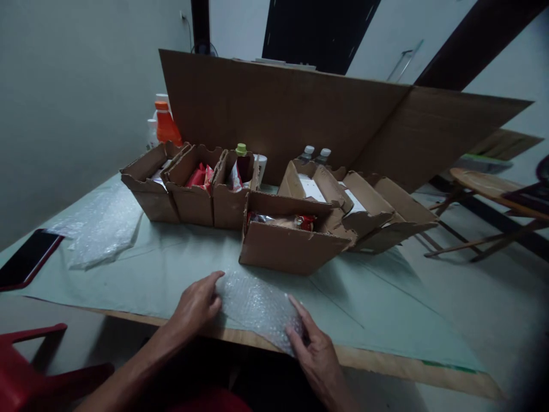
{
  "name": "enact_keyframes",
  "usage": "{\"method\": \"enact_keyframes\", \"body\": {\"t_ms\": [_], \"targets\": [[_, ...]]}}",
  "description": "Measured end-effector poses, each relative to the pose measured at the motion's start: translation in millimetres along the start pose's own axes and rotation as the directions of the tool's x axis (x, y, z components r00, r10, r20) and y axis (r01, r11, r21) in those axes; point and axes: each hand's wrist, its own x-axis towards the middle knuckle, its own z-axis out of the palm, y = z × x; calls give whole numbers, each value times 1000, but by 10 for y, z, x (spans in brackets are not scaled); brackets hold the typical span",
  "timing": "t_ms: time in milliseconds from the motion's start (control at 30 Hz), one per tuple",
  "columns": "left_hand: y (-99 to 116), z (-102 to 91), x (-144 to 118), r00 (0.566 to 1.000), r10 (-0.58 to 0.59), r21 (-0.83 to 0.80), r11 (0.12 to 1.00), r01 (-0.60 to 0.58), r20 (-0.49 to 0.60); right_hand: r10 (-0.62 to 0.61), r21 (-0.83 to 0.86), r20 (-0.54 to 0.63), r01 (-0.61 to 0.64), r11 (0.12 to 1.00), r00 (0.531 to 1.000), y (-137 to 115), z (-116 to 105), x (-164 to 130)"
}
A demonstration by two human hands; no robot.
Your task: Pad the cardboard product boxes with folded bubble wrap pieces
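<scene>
A small piece of bubble wrap (253, 306) lies slanted at the table's front edge, its lower right end reaching past the edge. My left hand (197, 300) grips its left side, index finger along the upper corner and thumb lower down. At its right end, my right hand (315, 346) holds the sheet between thumb and fingers. Just beyond the wrap stands an open cardboard box (291, 249) with shiny and red packets (304, 222) inside. More bubble wrap sheets (107, 226) lie at the table's left.
Several open cardboard boxes (193, 203) line the back of the green-covered table (180, 252). Behind them rises a tall cardboard panel (274, 109). An orange bottle (166, 125) stands back left. A phone (28, 260) lies at the left edge; a red stool (38, 366) is below.
</scene>
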Motion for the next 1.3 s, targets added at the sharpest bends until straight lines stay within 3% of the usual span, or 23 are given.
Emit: {"method": "enact_keyframes", "body": {"t_ms": [100, 200, 333, 433, 533, 667, 767, 900, 967, 1033, 1133, 1167, 1233, 1300], "targets": [[-274, -227, 51, 995, 10, -53, 998, -15, -97, -54, 121, 134, 38, 992, 990, -165, 327, -110], [-454, -446, 284, 980, 86, -3, 996, -88, -182, -65, 221, 250, 9, 975, 966, -428, 697, -155], [-492, -558, 719, 965, 177, 121, 980, -156, -192, 58, 322, 422, -209, 923, 905, -755, 1109, -154], [-505, -547, 821, 959, 213, 143, 972, -189, -185, 103, 435, 490, -345, 832, 866, -827, 1301, -157], [-584, -580, 554, 930, 342, 102, 938, -330, -133, 99, 561, 460, -375, 738, 882, -797, 1360, -152], [-650, -705, -129, 880, 472, -121, 878, -463, 54, 119, 612, 454, -406, 679, 883, -819, 1307, -65], [-584, -673, -489, 894, 441, -262, 875, -407, 82, 135, 645, 454, -430, 631, 881, -904, 1298, 60], [-472, -431, -496, 976, 217, -302, 929, -216, -31, 92, 663, 480, -430, 613, 872, -976, 1307, 178], [-448, -342, -397, 994, 85, -344, 933, -101, -63, 89, 648, 439, -384, 657, 894, -963, 1264, 180], [-443, -311, -315, 998, -10, -390, 921, -14, -61, 93, 599, 322, -279, 750, 942, -921, 1191, 153], [-454, -324, -263, 995, -87, -420, 905, 59, -47, -78, 381, 73, 44, 923, 994, -851, 1099, 116], [-460, -329, -257, 994, -95, -420, 905, 66, -47, -199, 267, 3, 191, 945, 980, -835, 1087, 119], [-471, -326, -245, 994, -97, -406, 911, 71, -45, -432, 12, -61, 433, 901, 900, -819, 1096, 158], [-476, -307, -222, 995, -91, -374, 925, 69, -43, -552, -203, -28, 536, 820, 833, -814, 1136, 233]]}}
